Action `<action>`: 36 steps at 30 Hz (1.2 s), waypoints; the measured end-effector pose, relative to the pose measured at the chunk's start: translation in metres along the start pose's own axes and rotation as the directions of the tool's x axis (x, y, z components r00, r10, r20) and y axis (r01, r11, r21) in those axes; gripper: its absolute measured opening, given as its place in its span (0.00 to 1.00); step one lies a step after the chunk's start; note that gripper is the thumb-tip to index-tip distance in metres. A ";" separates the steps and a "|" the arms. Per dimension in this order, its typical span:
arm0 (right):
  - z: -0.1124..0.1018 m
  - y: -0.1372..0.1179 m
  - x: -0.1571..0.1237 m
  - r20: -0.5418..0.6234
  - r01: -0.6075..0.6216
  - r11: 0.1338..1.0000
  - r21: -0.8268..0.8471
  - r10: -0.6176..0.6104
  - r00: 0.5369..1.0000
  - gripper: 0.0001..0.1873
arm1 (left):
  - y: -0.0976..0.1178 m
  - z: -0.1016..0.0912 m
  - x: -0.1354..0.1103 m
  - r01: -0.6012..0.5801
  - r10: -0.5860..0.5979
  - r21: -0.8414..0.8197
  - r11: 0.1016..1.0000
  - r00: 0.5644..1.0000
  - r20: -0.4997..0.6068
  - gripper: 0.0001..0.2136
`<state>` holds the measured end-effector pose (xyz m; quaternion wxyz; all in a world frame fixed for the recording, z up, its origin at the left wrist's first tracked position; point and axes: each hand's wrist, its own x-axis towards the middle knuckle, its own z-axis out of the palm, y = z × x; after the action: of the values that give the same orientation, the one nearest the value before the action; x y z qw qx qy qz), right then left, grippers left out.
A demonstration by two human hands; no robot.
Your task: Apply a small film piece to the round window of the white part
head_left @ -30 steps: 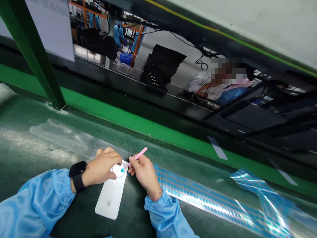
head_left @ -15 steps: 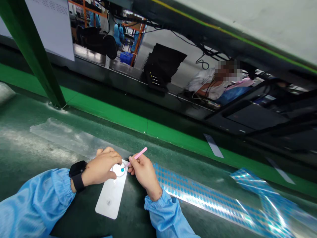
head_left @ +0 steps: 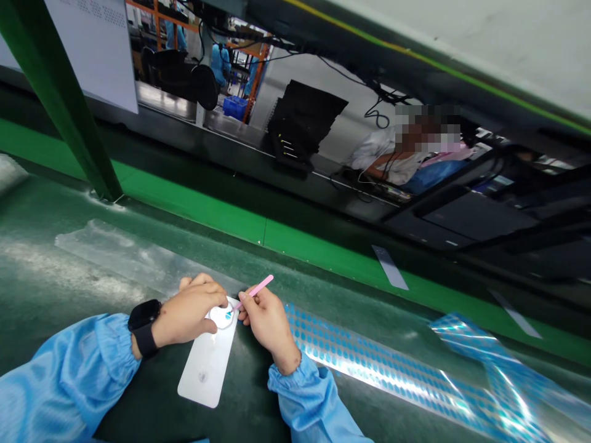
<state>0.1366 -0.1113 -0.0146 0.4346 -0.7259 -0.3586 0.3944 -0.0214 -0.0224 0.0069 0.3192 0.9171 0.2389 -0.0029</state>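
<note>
A flat white panel with rounded corners (head_left: 206,369) lies on the dark green bench in front of me. At its far end is a round white piece (head_left: 218,315), with a small blue dot sticker (head_left: 228,315) on it. My left hand (head_left: 194,311) curls over that end, thumb and index finger closed around the round piece's edge. My right hand (head_left: 264,317) pinches pink tweezers (head_left: 259,288), their tip down at the blue sticker. Right of my hand lies a clear sheet with rows of blue dot stickers (head_left: 351,347).
A clear plastic strip (head_left: 124,249) lies behind my left hand. More blue film (head_left: 512,375) is crumpled at the right. Beyond the bench runs a green conveyor belt (head_left: 221,218) carrying pale flat strips (head_left: 390,267). A green post (head_left: 69,104) rises at left. Someone (head_left: 392,154) sits across the line.
The conveyor's seam and pale strips have shifted left. Both hands stay almost still. The blue sticker under the tweezers' tip shows a smaller, broken shape than before.
</note>
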 end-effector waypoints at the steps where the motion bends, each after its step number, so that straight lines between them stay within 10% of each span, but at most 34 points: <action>1: 0.000 0.000 0.000 -0.002 0.000 1.000 -0.004 0.000 1.000 0.12 | 0.000 0.000 0.000 0.002 -0.002 0.001 1.000 1.000 0.005 0.12; 25: 0.000 0.011 -0.005 0.033 0.093 0.995 -0.022 -0.093 0.995 0.10 | 0.009 0.001 -0.007 -0.039 0.017 0.266 0.963 0.996 0.084 0.13; 36: -0.003 0.008 0.007 0.022 -0.045 0.921 0.388 0.039 0.999 0.24 | 0.014 0.004 -0.009 0.015 -0.036 0.287 0.958 0.997 0.068 0.14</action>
<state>0.1437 -0.1097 -0.0227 0.5587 -0.6302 -0.2607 0.4720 -0.0220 -0.0385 0.0132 0.1915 0.9497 0.2360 -0.0748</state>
